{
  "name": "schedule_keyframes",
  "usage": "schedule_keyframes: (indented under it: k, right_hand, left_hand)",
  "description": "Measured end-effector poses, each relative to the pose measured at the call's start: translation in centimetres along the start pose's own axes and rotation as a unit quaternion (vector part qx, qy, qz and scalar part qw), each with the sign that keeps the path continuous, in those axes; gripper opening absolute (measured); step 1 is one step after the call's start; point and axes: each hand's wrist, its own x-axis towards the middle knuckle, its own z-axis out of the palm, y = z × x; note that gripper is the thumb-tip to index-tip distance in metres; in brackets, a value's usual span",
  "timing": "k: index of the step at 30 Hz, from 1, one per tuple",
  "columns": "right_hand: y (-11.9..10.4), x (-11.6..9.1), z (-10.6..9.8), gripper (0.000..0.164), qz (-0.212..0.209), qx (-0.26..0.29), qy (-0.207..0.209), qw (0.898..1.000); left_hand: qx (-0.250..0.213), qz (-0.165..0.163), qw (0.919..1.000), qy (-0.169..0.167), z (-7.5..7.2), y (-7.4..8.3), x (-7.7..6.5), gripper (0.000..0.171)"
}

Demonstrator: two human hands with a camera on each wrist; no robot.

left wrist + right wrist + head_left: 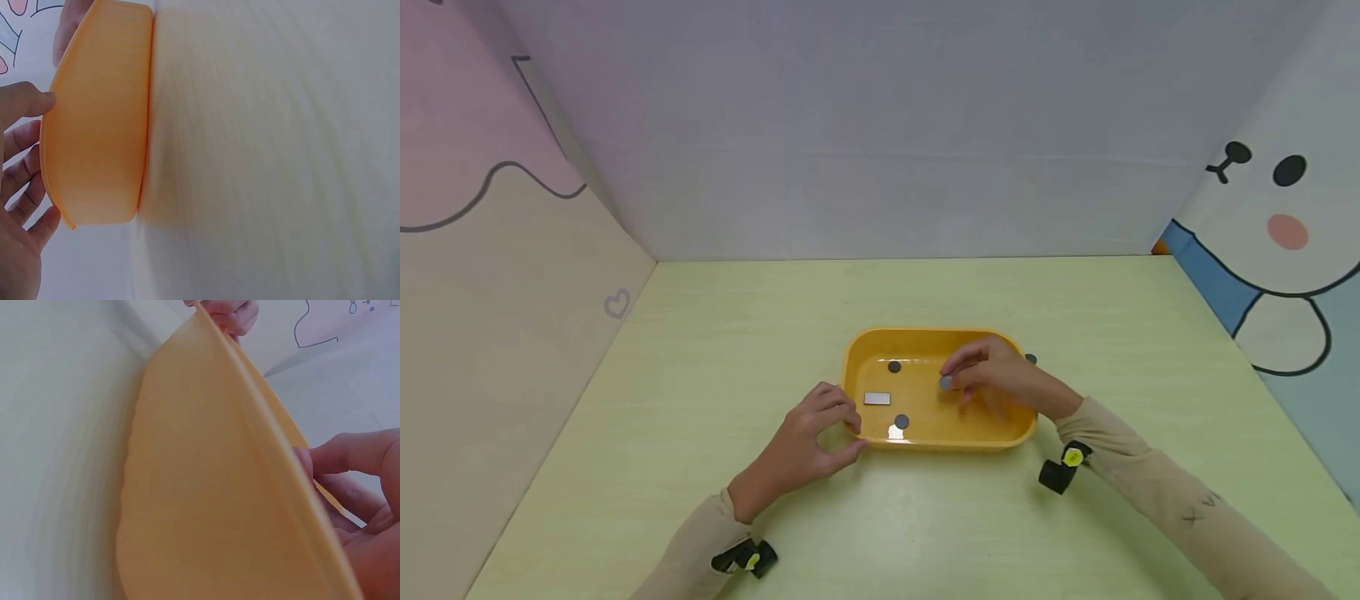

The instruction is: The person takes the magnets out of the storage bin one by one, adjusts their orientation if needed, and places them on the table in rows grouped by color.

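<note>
A shallow yellow tray (925, 440) sits on the table. My left hand (816, 433) grips its left rim, thumb on the near side and fingers curled over the edge; the thumb on the rim also shows in the left wrist view. My right hand (992, 375) reaches over the tray from the right and pinches a small grey disc (946, 382) between thumb and fingertips. On the tray floor lie two more dark grey discs, a far disc (894, 367) and a near disc (902, 422). A small white rectangular piece (877, 398) lies between them. In the right wrist view the tray wall hides the disc.
Another dark disc (1031, 359) shows at the tray's right edge, partly behind my right forearm. The pale green table (737, 333) runs back to a plain wall panel (880, 167). Printed panels stand at left and right.
</note>
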Motion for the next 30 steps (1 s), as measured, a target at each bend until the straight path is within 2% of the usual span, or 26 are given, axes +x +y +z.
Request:
schedule_keyframes:
  k: [8,18,30]
  right_hand:
    - [-0.9,-1.2,-0.5,0.023,0.021,0.018,0.013,1.0]
    - [-1.1,-2.4,-1.7,0.025,0.004,0.04,0.013,0.999]
    - [-2.0,-3.8,-3.2,0.025,0.007,0.055,0.025,0.998]
  left_hand:
    - [-0.001,0.001,1.0,0.004,0.0,0.0,0.0,0.019]
    - [0.0,0.001,1.0,0.002,0.0,-0.1,-0.1,0.018]
    - [-0.006,-0.005,1.0,-0.001,0.0,0.0,0.0,0.018]
